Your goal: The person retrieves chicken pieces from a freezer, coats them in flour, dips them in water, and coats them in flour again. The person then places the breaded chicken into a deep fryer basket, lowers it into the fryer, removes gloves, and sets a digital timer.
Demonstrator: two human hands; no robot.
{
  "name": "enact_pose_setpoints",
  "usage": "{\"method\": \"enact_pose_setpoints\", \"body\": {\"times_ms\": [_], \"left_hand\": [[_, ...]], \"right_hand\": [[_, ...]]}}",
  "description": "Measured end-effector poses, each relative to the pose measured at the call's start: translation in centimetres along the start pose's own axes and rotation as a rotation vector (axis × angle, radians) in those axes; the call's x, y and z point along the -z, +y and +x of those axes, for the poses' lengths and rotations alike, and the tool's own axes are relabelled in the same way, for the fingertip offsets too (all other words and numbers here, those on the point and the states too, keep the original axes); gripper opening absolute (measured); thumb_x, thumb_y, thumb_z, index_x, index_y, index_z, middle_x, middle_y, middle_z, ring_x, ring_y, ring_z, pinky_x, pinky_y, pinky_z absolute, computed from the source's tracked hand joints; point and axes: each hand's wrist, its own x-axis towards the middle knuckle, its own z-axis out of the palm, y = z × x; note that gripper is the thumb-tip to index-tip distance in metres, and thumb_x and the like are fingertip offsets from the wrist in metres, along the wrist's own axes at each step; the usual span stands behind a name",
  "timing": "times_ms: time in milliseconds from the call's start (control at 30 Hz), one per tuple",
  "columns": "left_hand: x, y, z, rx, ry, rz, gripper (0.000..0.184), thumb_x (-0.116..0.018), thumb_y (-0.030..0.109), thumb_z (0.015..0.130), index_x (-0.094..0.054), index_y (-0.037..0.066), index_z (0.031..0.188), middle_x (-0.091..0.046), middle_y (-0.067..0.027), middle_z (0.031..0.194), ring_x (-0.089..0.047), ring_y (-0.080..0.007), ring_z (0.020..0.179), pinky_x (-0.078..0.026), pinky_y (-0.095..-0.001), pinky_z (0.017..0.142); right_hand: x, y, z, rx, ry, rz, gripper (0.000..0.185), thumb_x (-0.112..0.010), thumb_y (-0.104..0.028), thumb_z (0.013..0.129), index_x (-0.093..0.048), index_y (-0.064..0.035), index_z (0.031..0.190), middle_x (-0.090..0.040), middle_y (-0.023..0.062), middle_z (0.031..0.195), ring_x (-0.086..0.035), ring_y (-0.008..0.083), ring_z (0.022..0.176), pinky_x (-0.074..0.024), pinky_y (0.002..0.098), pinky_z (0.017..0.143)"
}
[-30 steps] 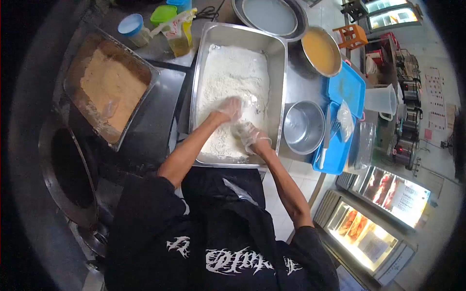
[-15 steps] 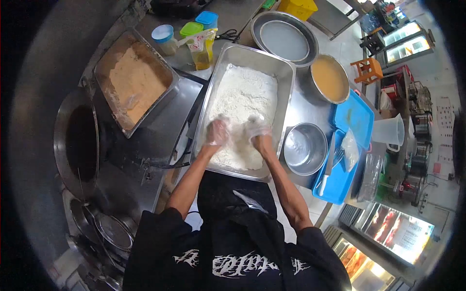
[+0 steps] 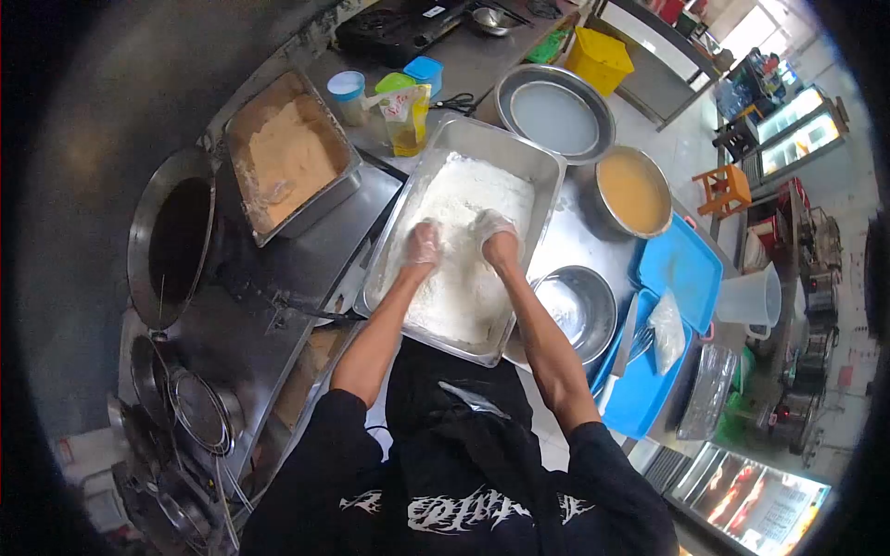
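Note:
A deep steel tray (image 3: 532, 165) in front of me holds white flour (image 3: 477, 185). Both my hands wear clear plastic gloves and press into the flour near the tray's middle, a short gap apart. My left hand (image 3: 424, 243) is on the left side of the flour, its knuckles upward. My right hand (image 3: 498, 232) bends inward on the right side. The fingers of each hand point down and are hidden by the hands and the flour, so I cannot see whether they grip any of it.
Left of the tray, a second steel tray (image 3: 348, 190) holds tan powder, beside a dark wok (image 3: 173, 243). To the right stand a steel bowl (image 3: 577, 310), a pot of orange-yellow liquid (image 3: 635, 190) and blue trays with a knife (image 3: 619, 347). Behind are a basin (image 3: 556, 116) and tubs.
My hands have moved away from me, towards the far end of the flour, and are less blurred. The camera view has shifted and turned a little.

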Motion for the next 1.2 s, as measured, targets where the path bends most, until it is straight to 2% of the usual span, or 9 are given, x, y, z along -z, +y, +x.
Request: {"method": "enact_pose_setpoints", "body": {"times_ms": [167,467,500,600,733,933,967,1067,1200], "left_hand": [[-5.4,-2.5,-1.2,-0.012,0.191,0.037,0.015,-0.052,0.014,0.076,-0.056,0.0,0.079,-0.056,-0.0233,0.08,-0.057,-0.0365,0.08,-0.046,-0.044,0.069],[7.0,3.7,1.0,0.255,-0.202,-0.233,0.015,-0.049,0.011,0.077,-0.059,0.0,0.075,-0.057,-0.0232,0.073,-0.058,-0.0388,0.07,-0.046,-0.0465,0.064],[-0.8,1.1,-1.0,-0.048,0.363,-0.145,0.015,-0.051,0.012,0.076,-0.059,0.001,0.068,-0.057,-0.0214,0.07,-0.057,-0.0361,0.065,-0.046,-0.0444,0.061],[-0.1,4.3,-0.1,0.061,-0.087,-0.041,0.02,-0.053,0.018,0.076,-0.059,0.0,0.073,-0.058,-0.0206,0.07,-0.057,-0.0373,0.067,-0.045,-0.0448,0.06],[2.5,6.0,-0.8,0.163,-0.112,-0.145,0.013,-0.051,0.016,0.075,-0.057,0.004,0.075,-0.057,-0.0215,0.075,-0.054,-0.0398,0.071,-0.042,-0.048,0.062],[3.6,6.3,-0.1,0.279,-0.154,-0.219,0.016,-0.049,0.017,0.077,-0.053,0.004,0.067,-0.054,-0.0193,0.07,-0.051,-0.04,0.066,-0.039,-0.0472,0.057],[-5.7,3.3,-1.9,0.052,0.284,-0.122,0.019,-0.046,0.018,0.079,-0.055,0.005,0.068,-0.055,-0.017,0.066,-0.052,-0.0375,0.062,-0.039,-0.0444,0.053],[-1.4,6.1,0.0,0.245,-0.22,0.08,0.018,-0.045,0.017,0.08,-0.057,0.004,0.076,-0.058,-0.0177,0.073,-0.054,-0.0346,0.068,-0.041,-0.0436,0.057],[-9.0,4.3,-0.2,0.156,0.197,-0.121,0.018,-0.055,0.017,0.077,-0.058,0.003,0.066,-0.058,-0.0202,0.066,-0.057,-0.0342,0.059,-0.044,-0.0441,0.053]], "right_hand": [[5.0,-6.1,-1.0,0.057,-0.035,-0.042,0.02,-0.051,-0.015,0.076,-0.062,-0.0034,0.087,-0.061,0.0182,0.092,-0.057,0.0317,0.09,-0.0443,0.0389,0.08],[4.3,-4.7,0.4,-0.021,-0.139,0.051,0.024,-0.049,-0.017,0.079,-0.061,-0.0028,0.093,-0.062,0.0196,0.092,-0.057,0.0344,0.091,-0.0443,0.0404,0.079],[4.4,-6.5,-0.7,-0.039,-0.043,0.022,0.024,-0.05,-0.013,0.076,-0.06,-0.004,0.096,-0.062,0.0193,0.088,-0.058,0.0352,0.086,-0.0454,0.0406,0.076],[1.3,-4.1,-0.7,0.161,0.142,-0.159,0.023,-0.05,-0.011,0.076,-0.06,-0.0035,0.095,-0.062,0.0178,0.083,-0.059,0.0357,0.078,-0.0465,0.0414,0.07],[1.6,-0.1,-1.5,-0.037,-0.207,-0.332,0.023,-0.048,-0.008,0.076,-0.06,-0.0006,0.094,-0.062,0.0177,0.092,-0.058,0.034,0.087,-0.0454,0.0387,0.077],[5.8,-5.1,-1.5,-0.033,-0.042,0.127,0.019,-0.05,-0.009,0.077,-0.061,-0.0004,0.091,-0.06,0.02,0.095,-0.057,0.0327,0.091,-0.0437,0.0392,0.081],[3.9,-4.2,-1.9,0.074,0.046,-0.018,0.018,-0.053,-0.01,0.077,-0.061,-0.0002,0.089,-0.06,0.02,0.094,-0.057,0.032,0.09,-0.0442,0.0386,0.08],[3.3,-1.9,-1.0,0.041,0.023,-0.004,0.016,-0.057,-0.014,0.076,-0.062,-0.002,0.085,-0.061,0.0198,0.09,-0.058,0.0309,0.088,-0.0459,0.0379,0.075],[7.9,-7.1,-1.7,-0.005,-0.059,-0.128,0.019,-0.052,-0.01,0.076,-0.062,-0.0046,0.09,-0.062,0.0175,0.09,-0.058,0.0325,0.088,-0.0457,0.0398,0.075]]}}
